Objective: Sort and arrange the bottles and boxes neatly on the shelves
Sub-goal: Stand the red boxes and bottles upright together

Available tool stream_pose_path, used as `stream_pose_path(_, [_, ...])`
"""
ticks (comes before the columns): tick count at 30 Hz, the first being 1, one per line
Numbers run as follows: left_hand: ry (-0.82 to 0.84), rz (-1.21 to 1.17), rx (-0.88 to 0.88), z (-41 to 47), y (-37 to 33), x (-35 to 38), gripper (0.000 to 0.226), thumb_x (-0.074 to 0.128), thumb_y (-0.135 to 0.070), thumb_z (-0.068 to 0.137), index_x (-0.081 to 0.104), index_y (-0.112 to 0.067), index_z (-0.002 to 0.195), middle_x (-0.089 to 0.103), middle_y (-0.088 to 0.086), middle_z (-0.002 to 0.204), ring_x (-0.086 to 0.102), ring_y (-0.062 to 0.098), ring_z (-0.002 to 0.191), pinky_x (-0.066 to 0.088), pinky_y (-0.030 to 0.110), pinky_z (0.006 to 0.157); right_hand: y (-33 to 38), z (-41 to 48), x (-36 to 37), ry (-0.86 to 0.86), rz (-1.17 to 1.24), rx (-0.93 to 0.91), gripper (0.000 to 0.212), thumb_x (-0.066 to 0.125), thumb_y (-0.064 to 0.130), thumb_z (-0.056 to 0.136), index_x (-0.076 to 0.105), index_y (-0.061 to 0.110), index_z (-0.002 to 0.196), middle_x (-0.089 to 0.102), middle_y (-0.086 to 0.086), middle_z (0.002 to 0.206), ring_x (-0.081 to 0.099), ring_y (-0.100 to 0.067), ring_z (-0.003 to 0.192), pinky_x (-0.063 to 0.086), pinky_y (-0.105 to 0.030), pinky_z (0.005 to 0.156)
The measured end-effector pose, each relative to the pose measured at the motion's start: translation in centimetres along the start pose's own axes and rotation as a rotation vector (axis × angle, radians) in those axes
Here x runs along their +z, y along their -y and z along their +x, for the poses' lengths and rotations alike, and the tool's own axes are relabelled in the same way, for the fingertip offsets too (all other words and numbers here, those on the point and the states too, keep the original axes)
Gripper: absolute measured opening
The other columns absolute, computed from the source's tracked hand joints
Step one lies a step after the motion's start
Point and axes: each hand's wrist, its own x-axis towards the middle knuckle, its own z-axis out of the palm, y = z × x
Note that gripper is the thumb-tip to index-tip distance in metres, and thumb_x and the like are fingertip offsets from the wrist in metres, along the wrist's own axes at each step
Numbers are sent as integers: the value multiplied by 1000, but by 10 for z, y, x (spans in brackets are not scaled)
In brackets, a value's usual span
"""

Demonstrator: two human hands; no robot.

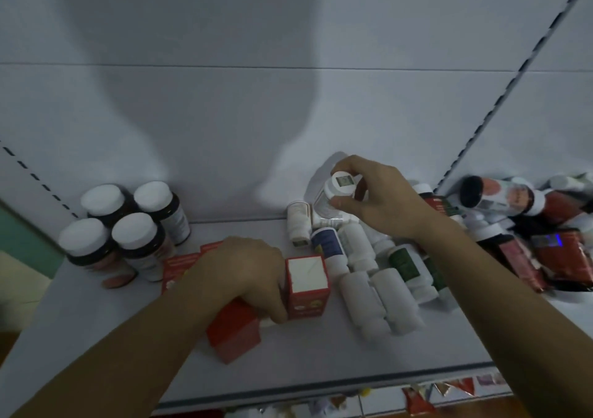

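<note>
My right hand (382, 201) grips a white bottle (337, 193) by its cap, held upright above a heap of white bottles (378, 276) lying on the white shelf (305, 363). My left hand (247, 270) curls round an upright red box with a white top (306, 284), with more red boxes (234, 334) under and behind the hand. Several dark bottles with white caps (125, 228) stand in a group at the left of the shelf.
At the right a jumble of red packets (568, 257) and toppled bottles (494, 193) fills the shelf corner. A slotted upright (500, 97) runs up the back panel. More packets (449, 392) lie on the shelf below the front edge.
</note>
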Motion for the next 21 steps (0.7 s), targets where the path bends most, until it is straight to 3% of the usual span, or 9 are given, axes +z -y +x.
stream_pose_path(3, [-17,-215,2,-10,25,-16,79,62,-67,66,46,-29,133,53,-6,117,56,17,106,51,37,94,-5,3,0,-14,34,-14,31,79,26,86,62,19,111,63,8,104,57,4,78,40,-7,68])
stream_pose_path(5, [-58,-381,29,-17,44,-24,73,47,-67,69,50,-28,130,53,-3,118,56,13,103,49,33,93,-5,4,0,-9,92,-31,31,78,23,87,62,18,113,63,10,105,58,3,80,40,-6,68])
stream_pose_path(7, [-124,-687,7,-17,56,-26,55,45,-61,86,60,-19,120,60,6,105,54,11,80,47,25,73,-2,7,3,25,127,-90,33,77,19,88,63,15,117,63,9,107,57,6,82,41,-5,69])
stream_pose_path(9, [-189,-933,-147,-13,66,-25,40,47,-57,96,66,-27,116,67,8,94,51,15,61,42,29,60,4,15,13,76,157,-147,37,77,17,87,63,13,122,64,7,108,57,6,80,40,-3,70])
stream_pose_path(11, [-241,-1025,-238,-5,76,-21,56,50,-75,80,67,-33,114,74,11,93,60,30,65,45,35,68,11,25,29,144,170,-196,41,76,19,88,62,15,126,65,7,111,56,0,79,39,-6,74])
stream_pose_path(13, [-307,-1102,-266,-2,77,-19,84,58,-88,55,69,-28,113,76,10,94,67,41,88,47,43,79,15,31,45,203,148,-229,41,75,22,89,62,17,128,67,5,117,58,-7,88,43,-15,79])
stream_pose_path(15, [-389,-1248,-223,1,74,-17,105,67,-90,37,68,-15,111,73,5,78,67,27,68,44,39,65,11,29,53,183,121,-235,41,73,22,90,61,16,128,68,1,119,60,-13,92,47,-24,84])
stream_pose_path(17, [-429,-1349,-124,3,62,-19,110,70,-91,33,65,-10,107,67,6,72,57,15,55,35,32,54,5,17,48,101,134,-202,40,73,22,90,61,14,128,68,0,117,59,-11,90,46,-24,83])
stream_pose_path(21, [-497,-1203,138,-2,20,-40,105,73,-92,34,64,-19,109,72,6,96,63,15,74,49,33,58,-9,-20,16,-126,253,-67,39,75,20,88,63,15,125,66,5,112,56,3,81,39,-4,74])
